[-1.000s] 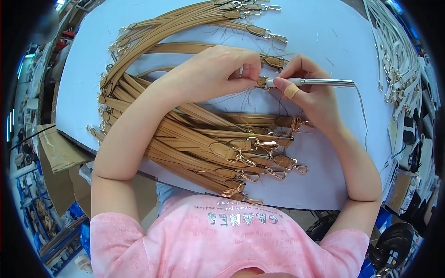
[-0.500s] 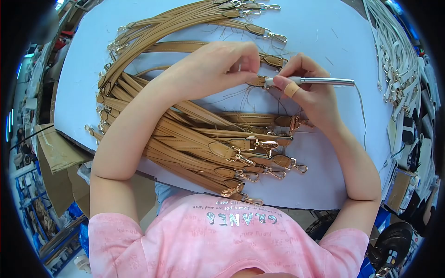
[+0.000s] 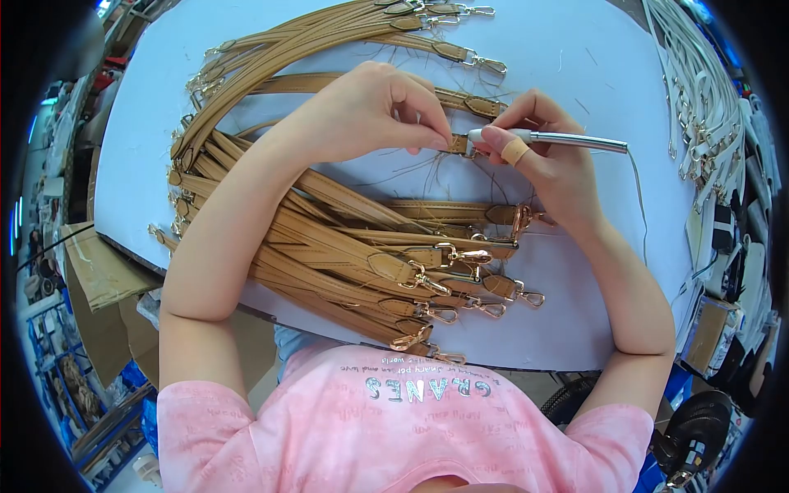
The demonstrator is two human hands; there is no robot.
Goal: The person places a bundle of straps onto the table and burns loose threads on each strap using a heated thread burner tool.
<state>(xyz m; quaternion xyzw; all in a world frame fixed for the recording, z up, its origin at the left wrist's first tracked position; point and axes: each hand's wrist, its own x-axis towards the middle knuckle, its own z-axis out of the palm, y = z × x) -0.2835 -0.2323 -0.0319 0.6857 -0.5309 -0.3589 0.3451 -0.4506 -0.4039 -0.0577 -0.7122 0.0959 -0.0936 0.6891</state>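
Note:
My left hand point(image 3: 382, 115) is closed, thumb and forefinger pinching near the end of a tan leather strap point(image 3: 459, 145). Most of that strap is hidden behind the hand and forearm. In my right hand point(image 3: 546, 156) is a corded pen-like tool point(image 3: 579, 140), white at the front with a silver barrel. Its tip lies close to the strap's end and metal fitting; whether they touch I cannot tell. Loose brown threads point(image 3: 436, 168) hang around the strap. A tan bandage point(image 3: 515, 151) wraps my right thumb. Just above lies another strap end point(image 3: 483, 106).
A big pile of tan straps point(image 3: 329, 255) with gold swivel clasps point(image 3: 448, 315) covers the left and near side of the white table point(image 3: 600, 296). White straps point(image 3: 699, 123) with clasps hang at the right edge. The tool's cord point(image 3: 643, 197) trails down the right.
My left hand has shifted slightly left. The tool's tip has moved a little up and left by the strap end, with the right fingers moving along.

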